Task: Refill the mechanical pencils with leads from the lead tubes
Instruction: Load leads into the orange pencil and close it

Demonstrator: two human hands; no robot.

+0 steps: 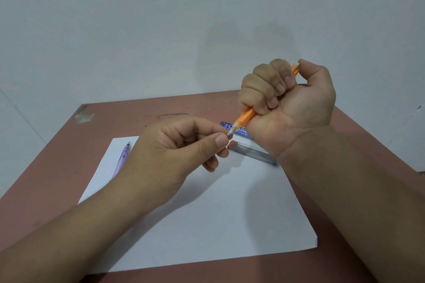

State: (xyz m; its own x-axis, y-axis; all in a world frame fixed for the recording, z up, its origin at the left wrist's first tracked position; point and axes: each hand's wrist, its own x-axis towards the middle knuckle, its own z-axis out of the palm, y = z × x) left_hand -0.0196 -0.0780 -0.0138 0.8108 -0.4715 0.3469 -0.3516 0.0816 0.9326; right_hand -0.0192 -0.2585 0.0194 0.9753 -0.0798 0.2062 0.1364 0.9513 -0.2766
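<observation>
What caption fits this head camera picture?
Right hand grips orange pencil; left hand pinches at its tip.

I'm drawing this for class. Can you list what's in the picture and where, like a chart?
right hand: fist gripped round the orange mechanical pencil, tip pointing down-left
left hand: thumb and finger pinching at the pencil's tip
purple mechanical pencil: lying on the white paper, left side
clear lead tube: lying on the paper, red cap end toward the left hand
blue lead tube: behind the clear one, partly hidden
table: reddish-brown
</observation>
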